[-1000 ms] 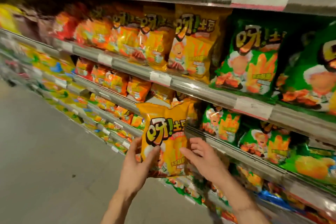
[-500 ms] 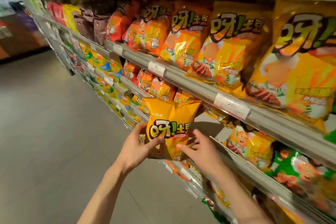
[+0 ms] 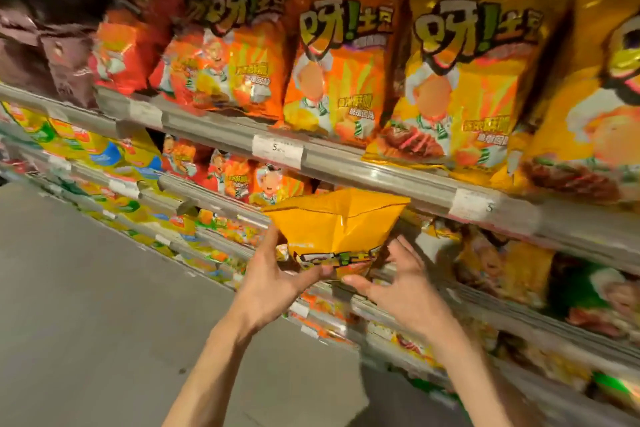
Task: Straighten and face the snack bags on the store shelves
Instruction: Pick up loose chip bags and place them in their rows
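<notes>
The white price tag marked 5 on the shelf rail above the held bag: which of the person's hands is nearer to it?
Left. The left hand grips the yellow bag almost directly below the price tag; the right hand holds the bag's other side, farther right.

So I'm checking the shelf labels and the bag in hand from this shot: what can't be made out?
- Head view: the yellow bag tips forward, so its front print is mostly hidden; left hand and right hand cover its lower part.
- Price tag: print too small and blurred.
- Lower shelves: motion blur.
- Far-right bag: cut off by the edge.
</notes>
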Demonstrator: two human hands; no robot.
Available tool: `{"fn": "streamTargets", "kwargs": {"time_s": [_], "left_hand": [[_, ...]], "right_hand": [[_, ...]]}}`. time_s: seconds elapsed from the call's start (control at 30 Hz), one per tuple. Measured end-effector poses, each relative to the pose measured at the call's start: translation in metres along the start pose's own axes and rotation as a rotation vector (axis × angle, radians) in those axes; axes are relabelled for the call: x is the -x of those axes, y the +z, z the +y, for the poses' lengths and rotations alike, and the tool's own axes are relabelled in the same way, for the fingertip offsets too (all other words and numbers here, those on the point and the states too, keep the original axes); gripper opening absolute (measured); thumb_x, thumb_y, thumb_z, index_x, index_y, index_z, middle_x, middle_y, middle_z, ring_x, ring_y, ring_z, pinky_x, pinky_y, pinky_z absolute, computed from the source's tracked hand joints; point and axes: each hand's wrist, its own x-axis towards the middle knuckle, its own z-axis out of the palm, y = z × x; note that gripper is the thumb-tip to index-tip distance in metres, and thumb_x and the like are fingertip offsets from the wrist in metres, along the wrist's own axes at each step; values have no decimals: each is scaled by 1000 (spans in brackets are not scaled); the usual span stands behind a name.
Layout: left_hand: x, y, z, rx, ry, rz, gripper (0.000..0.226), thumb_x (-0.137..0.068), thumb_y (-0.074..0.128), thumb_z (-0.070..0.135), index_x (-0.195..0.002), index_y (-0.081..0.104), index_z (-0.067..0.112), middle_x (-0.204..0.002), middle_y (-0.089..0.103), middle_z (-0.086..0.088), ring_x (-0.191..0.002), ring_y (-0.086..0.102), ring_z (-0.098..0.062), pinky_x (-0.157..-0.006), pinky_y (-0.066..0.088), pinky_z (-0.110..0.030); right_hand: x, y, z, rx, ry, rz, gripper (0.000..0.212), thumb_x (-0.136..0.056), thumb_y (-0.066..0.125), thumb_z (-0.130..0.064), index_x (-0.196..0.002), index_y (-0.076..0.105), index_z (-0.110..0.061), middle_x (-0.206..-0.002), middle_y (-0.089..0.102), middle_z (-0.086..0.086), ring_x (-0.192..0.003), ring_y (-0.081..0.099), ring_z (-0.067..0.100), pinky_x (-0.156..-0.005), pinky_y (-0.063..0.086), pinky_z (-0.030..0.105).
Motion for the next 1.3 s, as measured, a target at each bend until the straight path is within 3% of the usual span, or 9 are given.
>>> {"fn": "streamTargets", "kwargs": {"time_s": [0.23,0.4,0.6,0.73,0.87,0.97,1.1,1.2,1.3], "left_hand": [[-28,7,17,28,62,-241,58,-73,91,39,-112,48,43,-108,58,32,-103,52,25,-77,40,2],[-36,29,27,-14,72,-346,65,-65,91,52,-112,54,28,-109,64,11,-100,63,-2,-79,54,-22],[-48,56,36,72,211,-433,16,-81,85,8,-87,76,19,-88,79,2,-84,74,-12,-76,58,-25],[-61,75,29,18,215,-482,24,-77,82,24,-98,74,15,-91,79,2,-90,75,-18,-81,60,-47],[-61,83,28,29,140,-476,31,-80,85,33,-100,62,23,-87,72,3,-80,70,-3,-73,59,-28],[-65,88,27,61,116,-510,46,-81,83,44,-105,55,16,-88,62,-13,-80,63,-20,-69,51,-31],[-74,101,30,141,95,-510,65,-76,77,67,-123,53,28,-108,69,12,-104,65,-6,-97,53,-36],[-76,108,38,138,66,-448,40,-88,73,51,-111,44,36,-99,54,30,-92,49,15,-95,40,-26],[-78,114,39,97,92,-325,40,-83,68,67,-99,53,34,-92,66,11,-90,64,-8,-84,52,-38]], "right_hand": [[19,-19,-14,-129,-36,235,45,-73,79,-58,-111,58,-45,-111,62,-27,-105,59,-6,-84,45,11],[34,-33,2,-142,14,338,53,-78,86,-25,-111,50,-45,-110,58,-28,-101,50,-28,-79,37,-4],[32,-37,16,-152,107,353,54,-83,83,-22,-108,44,-48,-112,58,-17,-101,55,-18,-78,41,-1],[27,-37,22,-185,131,333,53,-85,81,-20,-108,42,-48,-107,51,-29,-92,46,-34,-74,37,-5],[27,-38,35,-255,133,298,60,-81,82,-38,-128,45,-38,-117,54,-30,-98,47,-32,-77,38,-5],[19,-37,45,-288,162,299,66,-78,76,-59,-134,49,-35,-122,64,-22,-111,58,-11,-87,47,10],[5,-38,45,-320,151,326,48,-88,73,-47,-131,53,-37,-121,65,-23,-111,59,-9,-86,47,7],[-3,-42,38,-288,140,357,48,-91,67,-52,-133,49,-39,-121,64,-23,-111,58,-9,-78,42,0],[-2,-36,41,-319,94,414,60,-90,68,-51,-142,42,-36,-126,64,-20,-114,59,-9,-87,46,6]]}}
